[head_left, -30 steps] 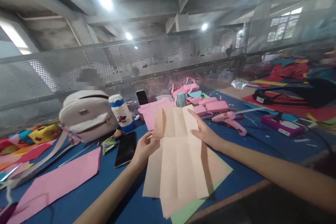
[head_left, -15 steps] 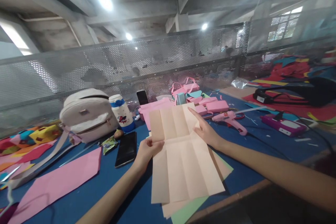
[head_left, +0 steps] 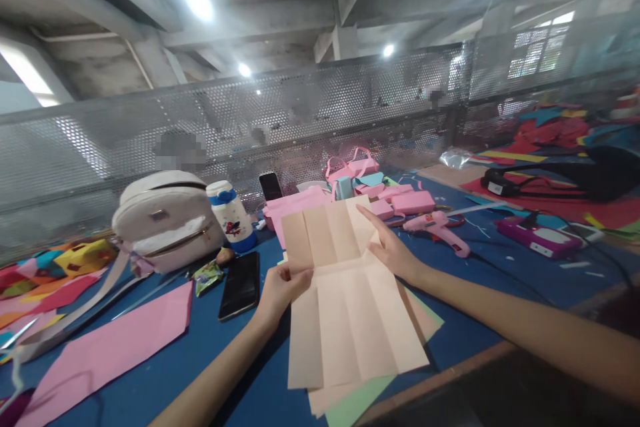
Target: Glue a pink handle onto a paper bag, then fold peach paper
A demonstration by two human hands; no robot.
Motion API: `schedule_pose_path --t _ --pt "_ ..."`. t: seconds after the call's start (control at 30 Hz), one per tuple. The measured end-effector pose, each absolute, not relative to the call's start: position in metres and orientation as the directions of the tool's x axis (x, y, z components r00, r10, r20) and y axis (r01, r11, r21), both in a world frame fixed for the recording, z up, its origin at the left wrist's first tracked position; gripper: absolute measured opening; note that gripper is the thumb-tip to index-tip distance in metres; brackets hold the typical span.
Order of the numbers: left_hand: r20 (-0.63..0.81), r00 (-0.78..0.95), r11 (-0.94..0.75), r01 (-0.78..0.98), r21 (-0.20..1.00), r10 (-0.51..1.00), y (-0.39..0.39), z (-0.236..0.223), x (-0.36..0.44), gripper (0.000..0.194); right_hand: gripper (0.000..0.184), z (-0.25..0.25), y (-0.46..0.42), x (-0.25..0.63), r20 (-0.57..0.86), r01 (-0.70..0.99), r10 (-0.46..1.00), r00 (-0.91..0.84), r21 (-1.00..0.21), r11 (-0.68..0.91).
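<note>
A pale peach sheet of paper (head_left: 357, 320) with crease lines in a grid is in front of me, its upper half tilted up from a crosswise fold. My left hand (head_left: 283, 285) pinches its left edge near that fold, thumb on top. At the upper right edge, my right hand (head_left: 393, 250) grips the same sheet, with the index finger stretched along it and part of the hand behind the paper. More peach paper and a green sheet (head_left: 361, 401) lie beneath it on the blue table (head_left: 240, 373).
To the left are a black phone (head_left: 240, 285), a snack packet (head_left: 207, 275), a bottle (head_left: 232, 217), a white backpack (head_left: 167, 220) and a pink sheet (head_left: 120, 353). A pink glue gun (head_left: 437, 230), pink paper pieces (head_left: 413, 202) and a purple device (head_left: 540, 238) are on the right.
The upper left part of the peach sheet has shifted very slightly. Both hands keep their hold in nearly the same place.
</note>
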State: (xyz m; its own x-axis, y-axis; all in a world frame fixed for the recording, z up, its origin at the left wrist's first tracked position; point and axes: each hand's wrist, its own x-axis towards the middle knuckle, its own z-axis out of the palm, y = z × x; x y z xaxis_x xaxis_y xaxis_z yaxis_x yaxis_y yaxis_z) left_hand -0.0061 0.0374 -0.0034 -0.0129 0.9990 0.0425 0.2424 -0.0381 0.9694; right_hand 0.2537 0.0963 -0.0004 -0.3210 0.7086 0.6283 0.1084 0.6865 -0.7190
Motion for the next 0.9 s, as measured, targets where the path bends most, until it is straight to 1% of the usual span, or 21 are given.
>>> schedule_pose_path --t 0.17,0.27,0.33,0.53,0.7,0.9 --pt "0.136 -0.059 -0.119 0.231 0.966 0.989 0.037 -0.002 -0.003 0.012 0.080 -0.003 0.099 0.254 0.636 0.112 0.705 -0.312 -0.713 0.693" --pt "0.180 -0.054 -0.166 0.193 0.967 0.982 0.035 0.002 0.000 0.027 0.080 -0.003 0.100 0.254 0.639 0.114 0.705 -0.307 -0.711 0.694" --pt "0.192 -0.039 -0.183 0.172 0.968 0.981 0.034 0.005 0.002 0.031 0.080 -0.002 0.099 0.254 0.638 0.115 0.707 -0.306 -0.712 0.693" --pt "0.207 0.005 -0.206 0.141 0.968 0.978 0.031 0.008 0.006 0.025 0.080 0.001 0.096 0.255 0.631 0.115 0.711 -0.310 -0.717 0.687" --pt "0.261 -0.013 -0.257 0.138 0.957 0.965 0.032 0.008 0.007 0.028 0.080 0.001 0.095 0.255 0.635 0.104 0.706 -0.314 -0.716 0.690" --pt "0.293 0.018 -0.293 0.116 0.949 0.956 0.031 0.007 0.009 0.021 0.080 0.000 0.095 0.254 0.630 0.096 0.708 -0.320 -0.722 0.686"
